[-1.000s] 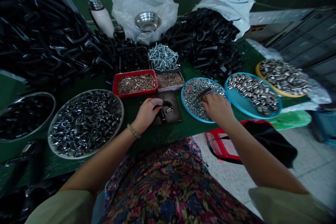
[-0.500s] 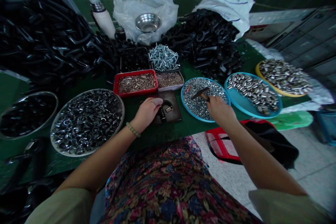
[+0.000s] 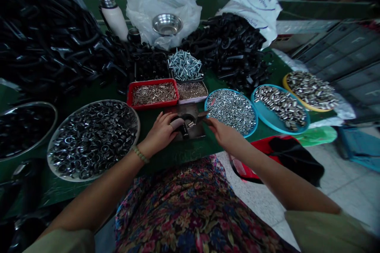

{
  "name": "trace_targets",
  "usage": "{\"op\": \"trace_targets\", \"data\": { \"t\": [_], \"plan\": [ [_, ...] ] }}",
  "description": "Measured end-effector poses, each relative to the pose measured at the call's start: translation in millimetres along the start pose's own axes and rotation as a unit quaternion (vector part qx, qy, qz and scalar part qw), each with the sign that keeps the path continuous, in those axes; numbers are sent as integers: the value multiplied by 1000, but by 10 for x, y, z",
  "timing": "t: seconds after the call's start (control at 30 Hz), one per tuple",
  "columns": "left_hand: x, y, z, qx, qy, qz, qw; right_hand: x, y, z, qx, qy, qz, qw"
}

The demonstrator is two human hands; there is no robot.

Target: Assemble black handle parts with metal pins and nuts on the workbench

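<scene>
My left hand [image 3: 162, 131] rests on a black curved part [image 3: 187, 123] that lies on a dark metal plate [image 3: 198, 131] at the table's front edge; its fingers curl over the part, holding it down. My right hand [image 3: 223, 133] is closed on a small hammer [image 3: 204, 114], whose head hangs just right of the black part, above the plate. A blue dish of small silver nuts [image 3: 232, 110] lies just beyond my right hand.
A large metal pan of dark rings [image 3: 92, 136] sits left. A red tray of pins [image 3: 152, 93], a box of screws [image 3: 184, 65], a blue dish of sleeves [image 3: 279, 104] and a yellow dish [image 3: 310, 90] ring the plate. Black parts are heaped behind.
My right hand lifted the hammer out of the blue dish of nuts and carried it left to the plate. My left hand stayed on the black part.
</scene>
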State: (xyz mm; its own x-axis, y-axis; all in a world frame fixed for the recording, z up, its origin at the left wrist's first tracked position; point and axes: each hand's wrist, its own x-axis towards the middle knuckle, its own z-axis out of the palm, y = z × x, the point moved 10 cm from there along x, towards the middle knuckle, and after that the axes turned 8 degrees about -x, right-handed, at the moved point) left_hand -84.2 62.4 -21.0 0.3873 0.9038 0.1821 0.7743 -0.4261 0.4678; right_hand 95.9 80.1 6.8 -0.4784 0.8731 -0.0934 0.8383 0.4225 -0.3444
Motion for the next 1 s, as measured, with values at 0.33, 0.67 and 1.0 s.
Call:
{"op": "trace_targets", "data": {
  "t": [0.33,0.67,1.0],
  "plan": [
    [19,-118,-65,-72,44,-34,996,238,-422,78,-40,-29,-39,998],
    [-29,158,71,-9,-36,-25,999,-213,1177,-297,-316,134,156,926],
    [107,-142,-8,-136,-36,-172,975,1485,139,-224,-260,80,-82,959]
  ]
}}
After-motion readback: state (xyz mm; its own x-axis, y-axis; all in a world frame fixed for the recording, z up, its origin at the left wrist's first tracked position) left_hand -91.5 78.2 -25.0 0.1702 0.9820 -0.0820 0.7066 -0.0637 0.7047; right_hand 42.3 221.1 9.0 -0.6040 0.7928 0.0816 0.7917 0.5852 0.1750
